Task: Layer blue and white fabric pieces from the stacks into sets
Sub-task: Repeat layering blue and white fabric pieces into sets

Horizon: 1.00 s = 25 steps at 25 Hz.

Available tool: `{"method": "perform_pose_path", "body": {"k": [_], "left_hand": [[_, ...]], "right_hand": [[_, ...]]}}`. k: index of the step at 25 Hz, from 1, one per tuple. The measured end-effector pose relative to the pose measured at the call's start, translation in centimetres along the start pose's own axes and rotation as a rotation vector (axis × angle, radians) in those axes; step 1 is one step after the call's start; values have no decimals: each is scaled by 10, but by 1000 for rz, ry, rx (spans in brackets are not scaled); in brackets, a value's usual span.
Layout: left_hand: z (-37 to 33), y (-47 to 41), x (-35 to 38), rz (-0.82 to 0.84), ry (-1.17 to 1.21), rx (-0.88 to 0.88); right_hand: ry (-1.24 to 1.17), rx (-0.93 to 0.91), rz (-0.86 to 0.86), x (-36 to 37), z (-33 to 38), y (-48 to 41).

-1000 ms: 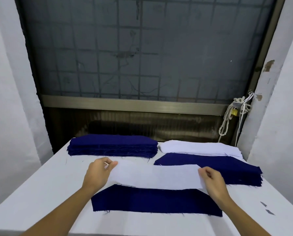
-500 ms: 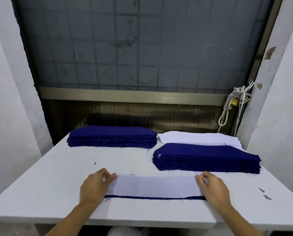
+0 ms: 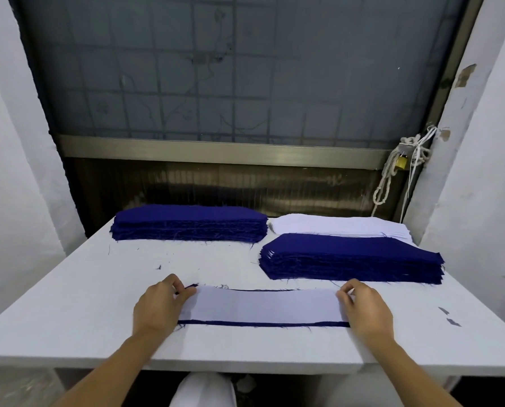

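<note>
Caught mid-set, with loads left by the look of it. Had one white piece (image 3: 263, 305) laid flat on a blue piece (image 3: 263, 323) near the front of the tabletop (image 3: 69, 304). Left a thin blue sliver showing along the near edge and a thinner one along the far edge, so not quite squared up yet. Counted that as one set nearly done, pending a nudge to line up the edges.

Plenty to go, though: a thick blue stack (image 3: 189, 223) at the back left, a second blue stack (image 3: 351, 259) on the right, and a white stack (image 3: 339, 229) right behind that one. Couldn't rule out the second stack as the finished sets, going by the pale layers peeking out at its left end.

Pose-wise: reached in from the near edge with both forearms, palms down. Parked the left hand (image 3: 160, 306) at the left end of the white piece, fingers curled in and seemingly pinching that end, a blue corner sticking out just past the fingertips. Mirrored that with the right hand (image 3: 365, 311) at the right end, fingertips bent onto the cloth and nipping its edge.
</note>
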State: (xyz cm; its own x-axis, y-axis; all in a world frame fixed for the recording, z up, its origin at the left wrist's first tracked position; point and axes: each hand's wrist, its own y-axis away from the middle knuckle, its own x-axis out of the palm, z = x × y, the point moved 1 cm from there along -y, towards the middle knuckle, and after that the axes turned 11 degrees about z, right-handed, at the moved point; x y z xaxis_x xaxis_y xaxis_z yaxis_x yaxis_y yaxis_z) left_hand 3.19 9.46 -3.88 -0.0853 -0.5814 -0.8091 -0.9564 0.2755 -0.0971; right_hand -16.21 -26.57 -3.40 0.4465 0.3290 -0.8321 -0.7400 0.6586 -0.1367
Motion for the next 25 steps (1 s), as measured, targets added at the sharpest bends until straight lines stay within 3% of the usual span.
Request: {"method": "perform_pose_path", "body": {"k": [10,13,16,20,25], "left_hand": [[-2,-2,-3,22,-20,-4],[-13,-13,-11,96,-159,65],[-41,-36,-22,168,-250,122],[-96,-70,-24,171,-142,175],[-175,-120,2,248,-26,284]], "right_hand": [[80,-4,-23,-3,-1,1],[240,-46,0,-3,2,-2],[350,-111,-24,-9,8,-16],[235,-158,-98,-33,27,-51],[152,-163,-55,-47,49,-119]]}}
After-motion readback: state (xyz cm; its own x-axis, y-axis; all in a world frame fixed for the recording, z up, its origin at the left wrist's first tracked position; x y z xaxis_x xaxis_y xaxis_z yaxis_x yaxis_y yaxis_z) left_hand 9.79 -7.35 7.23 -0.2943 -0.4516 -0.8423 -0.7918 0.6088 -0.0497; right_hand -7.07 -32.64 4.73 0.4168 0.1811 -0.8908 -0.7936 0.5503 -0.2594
